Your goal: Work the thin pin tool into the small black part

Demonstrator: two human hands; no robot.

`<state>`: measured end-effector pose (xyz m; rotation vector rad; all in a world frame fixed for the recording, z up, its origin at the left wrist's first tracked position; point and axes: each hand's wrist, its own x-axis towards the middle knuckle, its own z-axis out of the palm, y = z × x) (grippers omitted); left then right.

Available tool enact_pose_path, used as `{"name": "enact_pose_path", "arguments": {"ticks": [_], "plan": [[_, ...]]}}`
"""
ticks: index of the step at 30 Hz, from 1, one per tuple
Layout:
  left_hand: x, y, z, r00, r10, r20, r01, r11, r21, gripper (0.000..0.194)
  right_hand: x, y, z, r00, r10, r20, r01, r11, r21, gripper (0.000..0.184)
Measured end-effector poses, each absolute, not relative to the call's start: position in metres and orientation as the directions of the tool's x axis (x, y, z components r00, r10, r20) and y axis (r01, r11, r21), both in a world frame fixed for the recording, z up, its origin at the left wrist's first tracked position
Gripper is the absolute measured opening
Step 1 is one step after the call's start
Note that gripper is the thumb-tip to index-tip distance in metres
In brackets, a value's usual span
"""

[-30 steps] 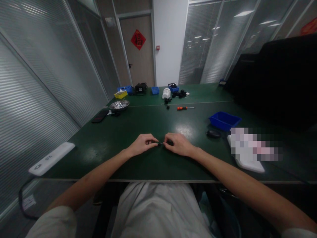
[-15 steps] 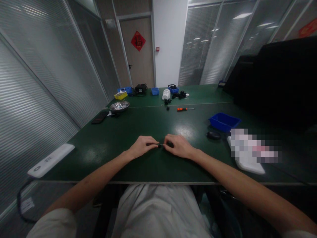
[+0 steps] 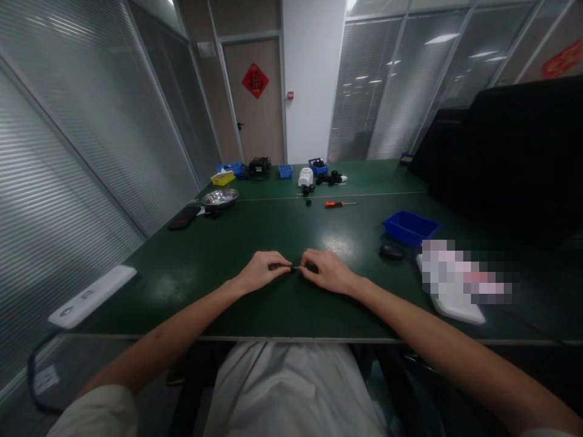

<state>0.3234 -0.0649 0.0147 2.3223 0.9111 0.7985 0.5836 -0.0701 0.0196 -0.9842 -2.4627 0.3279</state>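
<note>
Both hands meet over the near middle of the dark green table [image 3: 273, 315]. A small black part [image 3: 294, 269] sits between their fingertips, with a thin pale piece showing at its right end. My left hand [image 3: 263, 271] pinches the black part between thumb and fingers. From the other side, my right hand [image 3: 328, 271] has its thumb and fingers closed at the thin pale end; its fingers partly hide what they grip. The part is too small to name.
A blue tray [image 3: 411, 228], a black mouse [image 3: 392, 252] and a white board [image 3: 460, 311] lie to the right. An orange screwdriver [image 3: 334, 205] rests beyond my hands. Left are a metal bowl [image 3: 220, 198], a black phone [image 3: 184, 218] and a white power strip [image 3: 93, 296].
The view has tilted slightly, so the scene sits a little lower. My hands stay together around the small black part, with almost no visible movement.
</note>
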Motion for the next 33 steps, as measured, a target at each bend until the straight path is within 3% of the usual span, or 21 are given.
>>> {"name": "enact_pose_path", "arguments": {"ticks": [5, 12, 19, 33], "plan": [[0.3231, -0.0646, 0.0146, 0.606, 0.728, 0.321, 0.421, -0.636, 0.647, 0.023, 0.5838, -0.0711, 0.0183, -0.648, 0.688, 0.325, 0.584, 0.724, -0.368, 0.009], [0.3236, -0.0613, 0.0117, 0.536, 0.804, 0.256, 0.403, -0.511, 0.759, 0.027, 0.5832, -0.0690, 0.0172, -0.617, 0.693, 0.372, 0.543, 0.718, -0.435, 0.011], [0.3252, -0.0655, 0.0167, 0.614, 0.735, 0.286, 0.455, -0.627, 0.633, 0.025, 0.5801, -0.0710, 0.0184, -0.671, 0.669, 0.319, 0.577, 0.742, -0.342, 0.010], [0.3279, -0.0646, 0.0121, 0.575, 0.754, 0.317, 0.410, -0.601, 0.686, 0.023, 0.5760, -0.0712, 0.0104, -0.681, 0.662, 0.313, 0.583, 0.748, -0.317, 0.012]]}}
